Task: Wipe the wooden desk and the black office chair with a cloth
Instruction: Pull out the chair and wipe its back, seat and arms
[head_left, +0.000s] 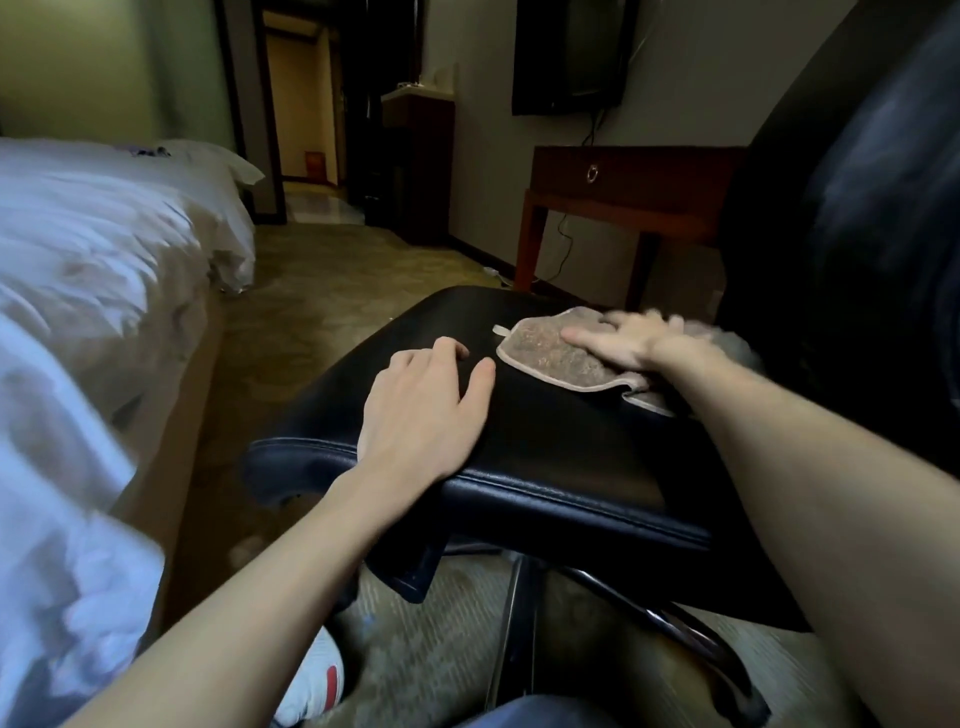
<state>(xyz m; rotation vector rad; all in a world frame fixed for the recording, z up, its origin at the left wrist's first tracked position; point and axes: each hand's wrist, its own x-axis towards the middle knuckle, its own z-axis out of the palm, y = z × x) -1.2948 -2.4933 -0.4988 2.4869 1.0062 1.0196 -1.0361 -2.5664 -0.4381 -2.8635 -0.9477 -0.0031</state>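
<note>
The black office chair (545, 441) fills the middle of the view, its leather seat facing me and its tall backrest rising at the right. A beige-brown cloth (550, 361) lies flat on the far right part of the seat. My right hand (628, 338) presses on the cloth with spread, straight fingers and looks blurred. My left hand (426, 410) rests palm down on the bare seat, just left of the cloth, its fingers relaxed. The wooden desk (623, 202) stands against the wall behind the chair.
A bed with white bedding (104, 249) runs along the left. Carpeted floor (322, 291) lies between bed and chair. A wall-mounted television (571, 52) hangs above the desk, with cables beneath. The chair's metal base (519, 623) and my shoe (317, 686) are below.
</note>
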